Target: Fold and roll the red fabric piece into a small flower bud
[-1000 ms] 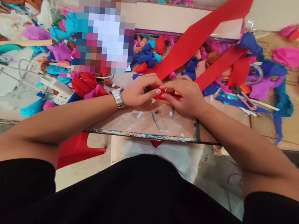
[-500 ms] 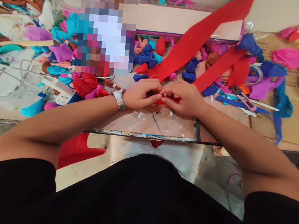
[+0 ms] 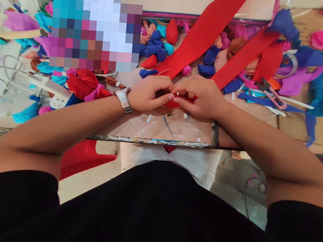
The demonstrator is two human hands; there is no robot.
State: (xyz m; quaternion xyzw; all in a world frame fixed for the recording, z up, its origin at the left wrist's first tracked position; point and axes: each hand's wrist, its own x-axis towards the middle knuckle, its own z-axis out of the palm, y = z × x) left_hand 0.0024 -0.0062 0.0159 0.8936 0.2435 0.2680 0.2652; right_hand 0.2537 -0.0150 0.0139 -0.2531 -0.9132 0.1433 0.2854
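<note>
1. Since the earlier frames, both hands and the table sit slightly lower and nearer me in view; the grip looks unchanged.
2. My left hand (image 3: 148, 94) and right hand (image 3: 201, 97) meet fingertip to fingertip, both pinched narrow on the folded red end (image 3: 171, 104) between them.
3. From that pinch the red strip (image 3: 204, 31) runs away up and to the right, its long axis diagonal; my right hand lies nearer its length.
4. Beyond the right hand, well apart, lie the pink scissors (image 3: 273, 97).
</note>
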